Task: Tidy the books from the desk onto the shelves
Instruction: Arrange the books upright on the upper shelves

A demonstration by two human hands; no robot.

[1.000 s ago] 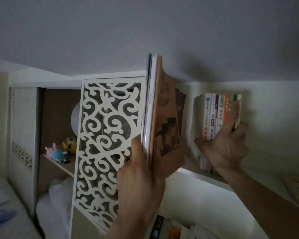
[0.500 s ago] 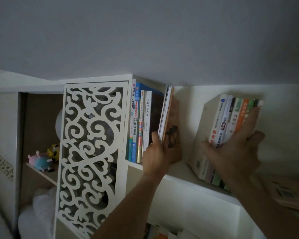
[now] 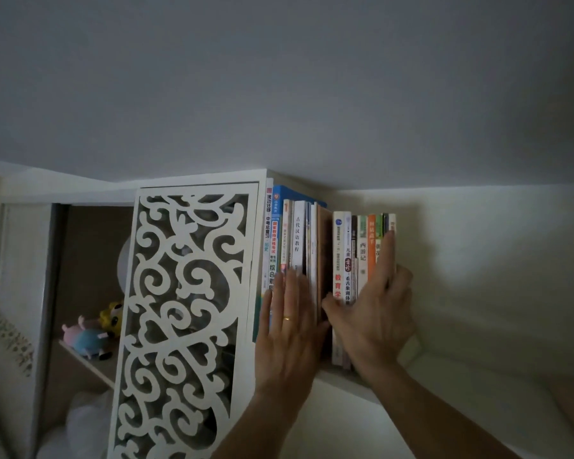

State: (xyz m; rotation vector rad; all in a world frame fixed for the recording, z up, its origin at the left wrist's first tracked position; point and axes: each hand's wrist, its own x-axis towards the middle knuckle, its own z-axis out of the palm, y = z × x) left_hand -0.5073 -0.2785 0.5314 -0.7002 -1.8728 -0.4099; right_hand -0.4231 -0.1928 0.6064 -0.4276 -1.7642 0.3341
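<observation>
Since half a second ago: brown book point(image 3: 324, 260) now upright in the row; right-hand books point(image 3: 362, 256) no longer lean. Left hand point(image 3: 290, 326): flat, fingers straight and together, pressed against spines of left-hand books point(image 3: 287, 236); ring on one finger. Right hand point(image 3: 373, 313): fingers extended, curved round the right-hand books, thumb at their left. All books upright on shelf point(image 3: 444, 385). Beside: white fretwork panel point(image 3: 186, 319); beyond it, plush toys point(image 3: 92, 331).
</observation>
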